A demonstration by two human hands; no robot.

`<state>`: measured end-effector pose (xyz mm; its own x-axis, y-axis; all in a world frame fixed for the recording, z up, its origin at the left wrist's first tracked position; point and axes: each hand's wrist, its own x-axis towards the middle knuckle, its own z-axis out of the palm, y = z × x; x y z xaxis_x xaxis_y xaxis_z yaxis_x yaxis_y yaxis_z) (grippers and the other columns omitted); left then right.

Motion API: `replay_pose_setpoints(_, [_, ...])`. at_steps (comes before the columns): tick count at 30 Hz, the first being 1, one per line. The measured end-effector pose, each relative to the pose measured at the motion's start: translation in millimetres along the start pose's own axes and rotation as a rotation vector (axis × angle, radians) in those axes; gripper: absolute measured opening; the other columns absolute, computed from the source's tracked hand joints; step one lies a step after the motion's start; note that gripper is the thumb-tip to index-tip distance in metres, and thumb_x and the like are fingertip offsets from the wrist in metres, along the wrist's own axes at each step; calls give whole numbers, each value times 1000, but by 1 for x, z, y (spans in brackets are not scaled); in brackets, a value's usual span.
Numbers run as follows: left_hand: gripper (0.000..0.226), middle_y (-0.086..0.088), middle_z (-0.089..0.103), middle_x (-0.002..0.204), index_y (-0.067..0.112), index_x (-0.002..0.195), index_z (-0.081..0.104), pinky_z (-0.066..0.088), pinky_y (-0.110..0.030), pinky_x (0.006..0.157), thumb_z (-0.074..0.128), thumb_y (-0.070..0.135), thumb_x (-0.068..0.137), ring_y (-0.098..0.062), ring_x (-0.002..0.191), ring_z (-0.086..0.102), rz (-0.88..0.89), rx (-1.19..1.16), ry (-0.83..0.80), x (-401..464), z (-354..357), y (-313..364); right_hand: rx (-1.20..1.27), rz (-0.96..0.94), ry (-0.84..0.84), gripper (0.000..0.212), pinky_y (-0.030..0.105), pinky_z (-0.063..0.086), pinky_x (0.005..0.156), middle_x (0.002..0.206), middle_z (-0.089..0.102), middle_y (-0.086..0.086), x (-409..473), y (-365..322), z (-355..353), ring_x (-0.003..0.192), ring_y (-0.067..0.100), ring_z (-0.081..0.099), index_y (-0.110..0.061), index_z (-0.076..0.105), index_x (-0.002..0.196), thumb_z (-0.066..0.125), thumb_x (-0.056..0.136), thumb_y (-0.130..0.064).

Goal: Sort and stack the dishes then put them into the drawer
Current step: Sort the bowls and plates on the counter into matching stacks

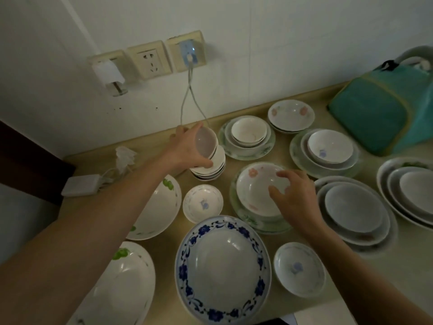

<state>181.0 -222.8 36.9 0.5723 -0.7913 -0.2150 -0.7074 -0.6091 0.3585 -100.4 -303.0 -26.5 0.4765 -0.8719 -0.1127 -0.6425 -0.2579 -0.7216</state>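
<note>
My left hand (187,148) grips a small white bowl (206,141), tilted on its side just above a stack of small white bowls (210,168) near the wall. My right hand (295,193) has its fingers curled over the rim of a pink-flowered bowl (253,191) that sits on a green-patterned plate (248,219). A large blue-flowered bowl (222,266) lies in front, close to me. Two small bowls with a blue motif sit apart, one (202,202) left of the pink-flowered bowl, another (300,268) at the front right.
Nested stacks of plates and bowls (351,207) fill the right side and back of the counter (164,245). Two green-leaf bowls (154,207) lie at the left. A teal bag (379,113) sits at the back right. A white charger (80,185) and cables lie by the wall.
</note>
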Motion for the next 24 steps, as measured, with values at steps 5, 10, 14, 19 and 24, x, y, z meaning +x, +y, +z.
replay_pose_setpoints(5, [121, -18, 27, 151, 33, 158, 18, 41, -50, 109, 89, 48, 61, -42, 135, 38, -32, 82, -72, 19, 15, 1, -70, -86, -177, 99, 54, 37, 113, 160, 20, 7, -1, 17, 3, 145, 35, 23, -28, 25, 155, 81, 76, -51])
replay_pose_setpoints(10, [119, -20, 27, 151, 32, 158, 20, 38, -50, 107, 89, 47, 62, -42, 138, 30, -27, 110, -77, 25, 28, 1, -180, -149, -256, 123, 60, 26, 119, 166, -5, 8, -1, 28, 13, 153, 40, 1, -31, 0, 158, 81, 71, -61])
replay_pose_setpoints(14, [121, -19, 27, 153, 33, 158, 18, 38, -52, 109, 89, 49, 62, -42, 139, 30, -46, 101, -96, 27, 30, -2, -187, -168, -279, 126, 63, 28, 118, 166, -7, 8, 2, 34, 14, 154, 39, 2, -31, -3, 158, 84, 70, -57])
replay_pose_setpoints(19, [122, -18, 26, 154, 32, 159, 18, 37, -54, 112, 90, 50, 61, -42, 141, 29, -58, 82, -107, 27, 33, -1, -170, -153, -260, 125, 62, 31, 117, 167, -4, 11, 0, 36, 14, 154, 40, 8, -28, 0, 159, 85, 71, -54])
replay_pose_setpoints(24, [120, -16, 28, 154, 31, 158, 20, 37, -52, 113, 89, 53, 63, -41, 141, 30, -49, 34, -101, 29, 38, -3, -175, -137, -302, 121, 62, 28, 119, 168, -4, 11, 2, 34, 11, 154, 39, 6, -27, 3, 159, 84, 73, -54])
